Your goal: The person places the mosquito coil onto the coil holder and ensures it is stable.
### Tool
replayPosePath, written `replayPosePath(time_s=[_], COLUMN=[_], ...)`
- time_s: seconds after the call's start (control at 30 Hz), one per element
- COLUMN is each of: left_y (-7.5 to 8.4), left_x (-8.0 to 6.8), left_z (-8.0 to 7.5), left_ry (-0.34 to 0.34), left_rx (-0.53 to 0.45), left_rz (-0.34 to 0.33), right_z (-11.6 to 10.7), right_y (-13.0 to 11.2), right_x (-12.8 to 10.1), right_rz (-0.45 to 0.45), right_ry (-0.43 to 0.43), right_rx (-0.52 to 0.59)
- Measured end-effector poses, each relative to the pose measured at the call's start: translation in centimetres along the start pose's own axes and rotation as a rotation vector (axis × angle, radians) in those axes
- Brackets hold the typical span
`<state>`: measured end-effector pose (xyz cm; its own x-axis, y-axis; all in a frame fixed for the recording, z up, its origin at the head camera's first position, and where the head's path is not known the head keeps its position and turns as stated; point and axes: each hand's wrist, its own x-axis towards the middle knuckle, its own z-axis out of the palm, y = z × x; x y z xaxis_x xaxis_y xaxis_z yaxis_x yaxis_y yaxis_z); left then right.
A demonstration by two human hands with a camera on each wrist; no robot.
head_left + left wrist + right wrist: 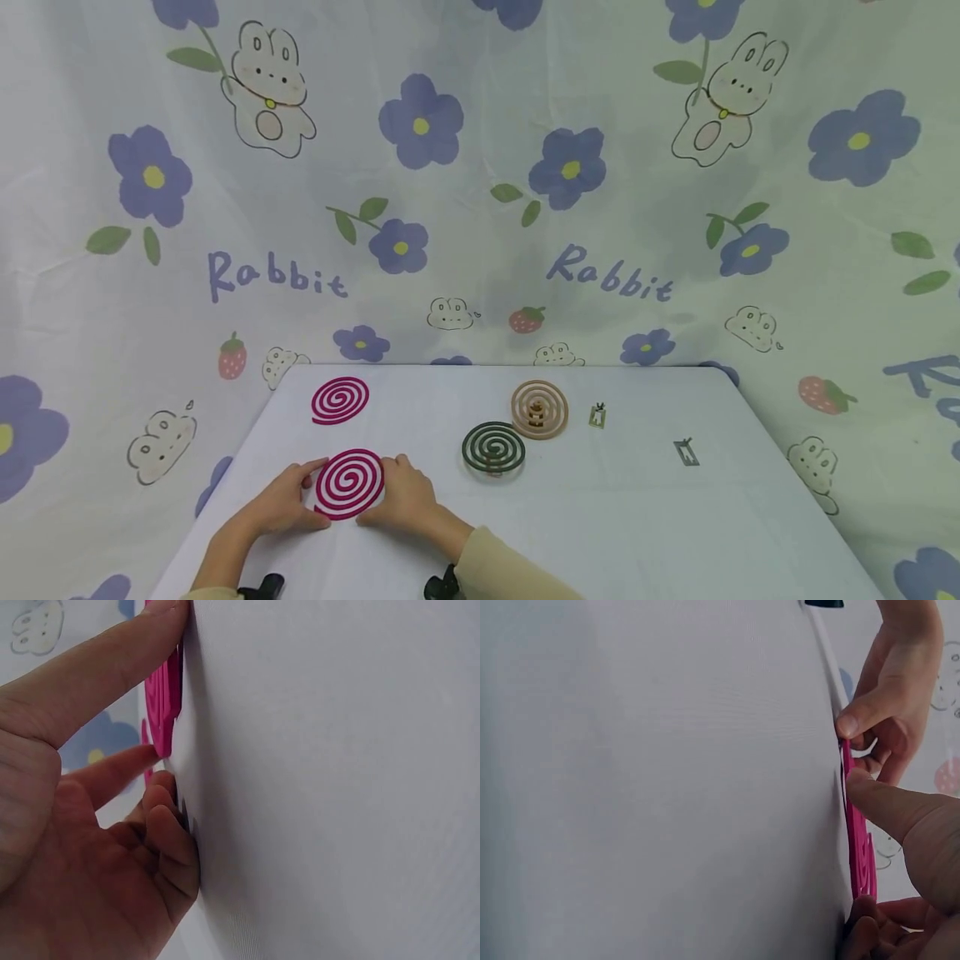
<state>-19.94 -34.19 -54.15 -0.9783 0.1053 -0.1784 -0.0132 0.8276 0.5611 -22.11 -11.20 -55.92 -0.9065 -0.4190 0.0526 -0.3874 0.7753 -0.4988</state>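
Note:
A pink mosquito coil (349, 480) is held by both hands at the table's left front. My left hand (279, 502) grips its left rim, with the thumb at the near edge and the index finger farther back. From the right, my right hand (408, 500) holds the opposite rim between thumb and fingers. In the left wrist view the pink coil (166, 705) shows edge-on, low over the white surface. The right wrist view has the thumbs of both hands on the near edge of the coil (858, 847).
Behind lies another pink coil (341, 401). Toward the middle, a dark green coil (493, 448) sits beside a tan coil (539, 410) with a small brown figure (536, 414) at its centre. Two small metal stands (597, 416) lie farther right on the white table (600, 525). A patterned curtain hangs behind.

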Motion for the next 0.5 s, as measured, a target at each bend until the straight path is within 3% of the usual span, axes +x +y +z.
replayPosePath(time_s=[0.5], left_y=[-0.2], left_x=[0.3], left_z=[0.0], left_ry=[-0.003], left_rx=[0.007], left_rz=[0.007], right_z=[0.7], right_y=[-0.1], right_x=[1.2], right_rz=[0.027], right_ry=[0.028], right_rx=[-0.048])
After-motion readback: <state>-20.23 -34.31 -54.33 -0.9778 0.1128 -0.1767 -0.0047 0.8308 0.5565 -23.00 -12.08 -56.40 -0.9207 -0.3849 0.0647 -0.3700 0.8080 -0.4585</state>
